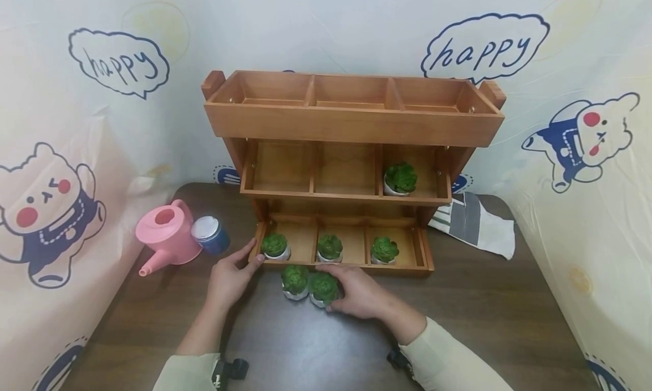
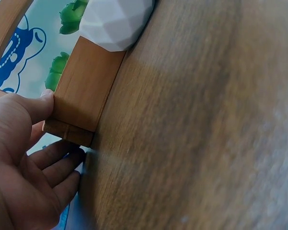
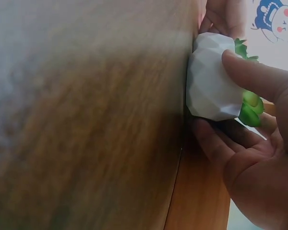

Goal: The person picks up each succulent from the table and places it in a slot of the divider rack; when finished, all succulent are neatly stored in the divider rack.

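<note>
At the front left corner of the wooden shelf [image 1: 351, 125], my left hand [image 1: 229, 278] holds the bottom tier's end, thumb on the board [image 2: 89, 84] and other fingers by its side. My right hand [image 1: 361, 292] grips a potted succulent [image 1: 324, 289] in front of that tier, thumb on the faceted white pot [image 3: 213, 86] and fingers round its other side. Just left of it stands a second succulent [image 1: 294, 280], close against it. Behind the tier's front board sit three more: a left plant [image 1: 275, 246], a middle plant [image 1: 329, 248] and a right plant [image 1: 384, 249].
One succulent [image 1: 400, 179] sits in the middle tier's right compartment. A pink watering can [image 1: 168, 232] and a blue jar [image 1: 213, 235] with a whitish top stand left of the shelf. Grey-and-white gloves [image 1: 476, 224] lie on its right. A printed cloth [image 1: 326, 29] hangs behind the table [image 1: 305, 351].
</note>
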### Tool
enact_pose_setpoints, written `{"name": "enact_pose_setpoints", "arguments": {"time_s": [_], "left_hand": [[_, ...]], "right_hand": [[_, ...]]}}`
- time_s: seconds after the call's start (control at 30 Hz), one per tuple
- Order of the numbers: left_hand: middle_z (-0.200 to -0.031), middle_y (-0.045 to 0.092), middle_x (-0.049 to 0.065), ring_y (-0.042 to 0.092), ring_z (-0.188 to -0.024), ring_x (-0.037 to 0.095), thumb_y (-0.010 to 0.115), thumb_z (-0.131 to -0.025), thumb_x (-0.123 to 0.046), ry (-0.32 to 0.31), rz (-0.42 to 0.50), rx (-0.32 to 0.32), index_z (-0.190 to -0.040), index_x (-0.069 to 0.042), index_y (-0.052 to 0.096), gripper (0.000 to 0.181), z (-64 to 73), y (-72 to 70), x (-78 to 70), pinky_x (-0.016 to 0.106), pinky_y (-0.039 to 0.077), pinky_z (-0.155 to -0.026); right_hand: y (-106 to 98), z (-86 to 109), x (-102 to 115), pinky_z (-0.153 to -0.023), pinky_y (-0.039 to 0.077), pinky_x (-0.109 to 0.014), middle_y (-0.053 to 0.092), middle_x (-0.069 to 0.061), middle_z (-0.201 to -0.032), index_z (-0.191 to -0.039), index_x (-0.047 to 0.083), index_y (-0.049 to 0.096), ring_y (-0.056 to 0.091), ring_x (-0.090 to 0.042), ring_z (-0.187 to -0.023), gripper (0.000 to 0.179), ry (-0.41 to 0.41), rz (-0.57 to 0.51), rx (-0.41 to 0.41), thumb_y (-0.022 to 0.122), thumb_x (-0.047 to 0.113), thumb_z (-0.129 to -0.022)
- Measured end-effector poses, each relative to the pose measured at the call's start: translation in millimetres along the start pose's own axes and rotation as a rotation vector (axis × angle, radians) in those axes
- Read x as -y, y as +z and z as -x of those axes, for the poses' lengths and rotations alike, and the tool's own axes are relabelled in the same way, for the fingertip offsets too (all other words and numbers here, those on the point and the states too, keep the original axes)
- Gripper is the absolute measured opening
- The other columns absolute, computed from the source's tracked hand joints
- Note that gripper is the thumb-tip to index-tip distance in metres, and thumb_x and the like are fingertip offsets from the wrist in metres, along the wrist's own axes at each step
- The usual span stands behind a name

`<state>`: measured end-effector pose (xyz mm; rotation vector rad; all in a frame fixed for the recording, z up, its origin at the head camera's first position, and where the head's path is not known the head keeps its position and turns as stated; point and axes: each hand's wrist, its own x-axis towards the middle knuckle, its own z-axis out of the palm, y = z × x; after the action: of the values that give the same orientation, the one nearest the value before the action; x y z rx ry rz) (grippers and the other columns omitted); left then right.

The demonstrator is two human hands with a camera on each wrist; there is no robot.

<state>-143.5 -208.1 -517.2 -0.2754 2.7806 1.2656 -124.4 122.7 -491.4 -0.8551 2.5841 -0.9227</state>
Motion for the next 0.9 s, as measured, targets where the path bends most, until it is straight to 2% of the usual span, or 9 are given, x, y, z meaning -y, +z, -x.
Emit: {"name": "enact_pose_setpoints", "arguments": {"time_s": [0.37, 0.53, 0.9], "left_hand": [[-0.153, 0.052, 0.015, 0.045, -0.143, 0.043, 0.064, -0.094, -0.067, 0.0, -0.002, -0.003, -0.153, -0.036, 0.052, 0.068, 0.1, 0.3, -1.2, 0.069, 0.035, -0.112], [-0.154, 0.051, 0.015, 0.044, -0.144, 0.043, 0.064, -0.094, -0.066, -0.003, -0.002, -0.003, -0.153, -0.036, 0.052, 0.067, 0.2, -1.1, -2.8, 0.069, 0.035, -0.112], [-0.154, 0.051, 0.015, 0.044, -0.144, 0.043, 0.063, -0.093, -0.068, -0.009, -0.004, 0.005, -0.153, -0.036, 0.051, 0.069, -0.3, 0.4, -2.2, 0.07, 0.034, -0.112]], "right_hand": [[-1, 5.7, -1, -0.117, 0.04, -0.043, 0.054, 0.0, -0.153, -0.156, 0.024, 0.048, 0.051, -0.021, -0.14, 0.086, 0.023, -0.011, -0.005, 0.09, 0.025, -0.08], [-3, 9.2, 2, -0.113, 0.044, -0.04, 0.057, 0.001, -0.15, -0.155, 0.024, 0.049, 0.055, -0.017, -0.134, 0.084, 0.02, -0.03, -0.018, 0.089, 0.025, -0.081], [-11, 13.9, 10, -0.111, 0.046, -0.042, 0.059, -0.003, -0.147, -0.155, 0.023, 0.048, 0.057, -0.018, -0.131, 0.084, 0.036, -0.072, -0.066, 0.088, 0.03, -0.082]]}}
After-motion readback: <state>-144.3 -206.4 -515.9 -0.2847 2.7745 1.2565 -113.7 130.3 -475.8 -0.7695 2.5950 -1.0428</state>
